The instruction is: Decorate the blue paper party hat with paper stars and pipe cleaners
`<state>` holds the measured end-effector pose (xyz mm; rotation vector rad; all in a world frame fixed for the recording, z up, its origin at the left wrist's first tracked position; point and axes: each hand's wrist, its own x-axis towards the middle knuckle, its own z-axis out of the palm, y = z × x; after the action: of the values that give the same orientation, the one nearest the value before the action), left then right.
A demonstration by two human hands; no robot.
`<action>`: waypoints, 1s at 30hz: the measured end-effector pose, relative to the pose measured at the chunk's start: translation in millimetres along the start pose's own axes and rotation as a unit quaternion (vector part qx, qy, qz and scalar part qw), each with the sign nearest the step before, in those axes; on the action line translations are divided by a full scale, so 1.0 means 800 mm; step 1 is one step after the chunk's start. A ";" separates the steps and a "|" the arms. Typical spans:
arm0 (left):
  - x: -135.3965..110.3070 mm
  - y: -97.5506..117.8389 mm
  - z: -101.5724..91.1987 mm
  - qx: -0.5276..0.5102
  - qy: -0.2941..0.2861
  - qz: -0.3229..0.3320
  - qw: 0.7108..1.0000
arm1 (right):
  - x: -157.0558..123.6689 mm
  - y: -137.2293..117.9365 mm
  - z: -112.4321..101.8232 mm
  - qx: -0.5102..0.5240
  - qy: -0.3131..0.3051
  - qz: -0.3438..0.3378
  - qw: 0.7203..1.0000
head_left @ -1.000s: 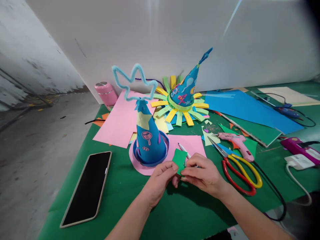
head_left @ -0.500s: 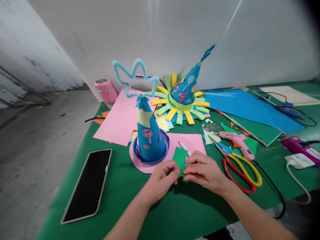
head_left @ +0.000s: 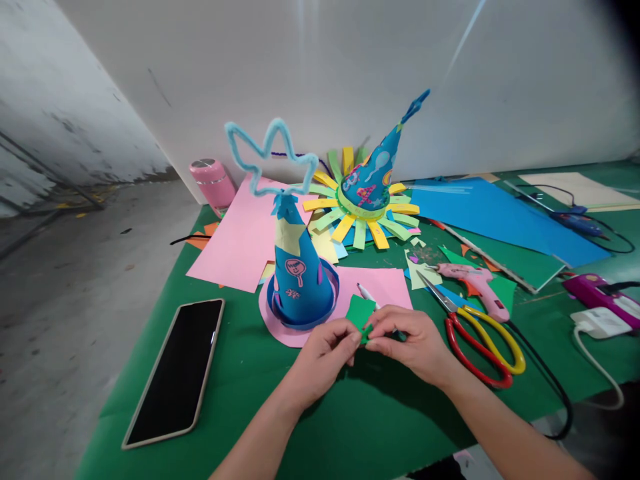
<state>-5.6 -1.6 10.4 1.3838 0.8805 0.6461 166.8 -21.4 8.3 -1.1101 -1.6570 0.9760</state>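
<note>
My left hand (head_left: 323, 357) and my right hand (head_left: 407, 343) both pinch a small green paper piece (head_left: 361, 312) just above the green table cover (head_left: 240, 373). A white marker (head_left: 367, 293) pokes out from behind the paper and my right hand; who holds it I cannot tell. Directly behind my hands stands a blue cone hat (head_left: 300, 273) with a light-blue pipe-cleaner star (head_left: 267, 160) on top, set on a pink paper disc (head_left: 280, 330).
A black phone (head_left: 175, 370) lies at the left. Red-and-yellow scissors (head_left: 480, 337) and a pink glue gun (head_left: 473, 280) lie right of my hands. A second blue cone hat (head_left: 373, 177) on paper rays, pink sheet (head_left: 240, 237), blue sheet (head_left: 500, 217), pink tumbler (head_left: 213, 183) sit behind.
My fingers have drawn closer together on the green paper, which now sits lower and shows less between my hands. The view has barely shifted.
</note>
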 end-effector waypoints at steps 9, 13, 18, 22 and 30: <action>-0.001 -0.003 0.004 -0.087 0.106 0.045 0.989 | -0.004 0.008 0.003 -0.023 0.081 -0.105 0.991; 0.000 -0.003 0.006 -0.110 0.099 0.037 0.988 | -0.004 0.009 0.005 -0.010 0.073 -0.108 0.991; -0.002 0.000 0.009 -0.128 0.095 0.024 0.987 | -0.003 0.007 0.007 -0.004 0.059 -0.098 0.993; -0.003 0.003 0.008 -0.130 0.103 0.016 0.986 | -0.002 0.006 0.006 -0.014 0.043 -0.094 0.995; -0.002 0.000 0.010 -0.111 0.131 0.028 0.985 | -0.003 0.007 0.013 0.002 0.067 -0.063 0.996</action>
<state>0.2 -7.0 10.0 1.1430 0.9469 0.9560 158.8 -23.5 -0.1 -1.0320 -1.5939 0.8067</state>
